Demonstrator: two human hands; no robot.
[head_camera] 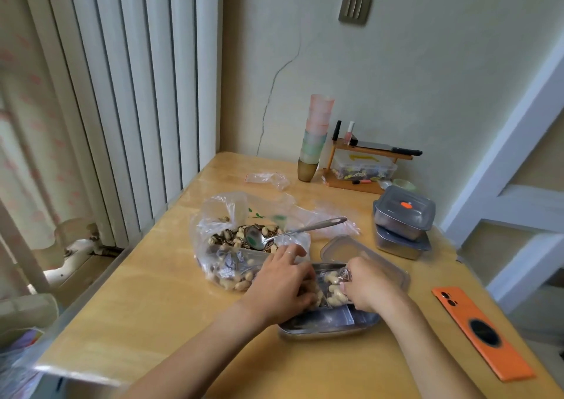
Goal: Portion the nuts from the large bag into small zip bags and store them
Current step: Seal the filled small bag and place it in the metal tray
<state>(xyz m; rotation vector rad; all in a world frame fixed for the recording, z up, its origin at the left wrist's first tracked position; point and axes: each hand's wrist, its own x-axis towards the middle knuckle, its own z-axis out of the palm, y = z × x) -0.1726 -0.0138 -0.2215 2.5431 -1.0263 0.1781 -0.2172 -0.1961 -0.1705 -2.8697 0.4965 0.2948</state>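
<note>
A large clear bag (232,237) of peanuts and striped seeds lies open in the middle of the table, a metal spoon (293,232) resting in its mouth. In front of it stands an open steel container (329,327). Over that container both hands hold small zip bags of nuts (334,289). My left hand (282,279) grips a filled bag at the container's left side. My right hand (370,289) pinches the other filled bag at its right end. A clear lid (351,250) lies just behind the container.
Two closed steel containers (403,218) are stacked at the right. An orange phone (482,331) lies near the right edge. An empty small zip bag (268,179), a stack of cups (316,136) and a small shelf with bottles (363,166) stand at the back.
</note>
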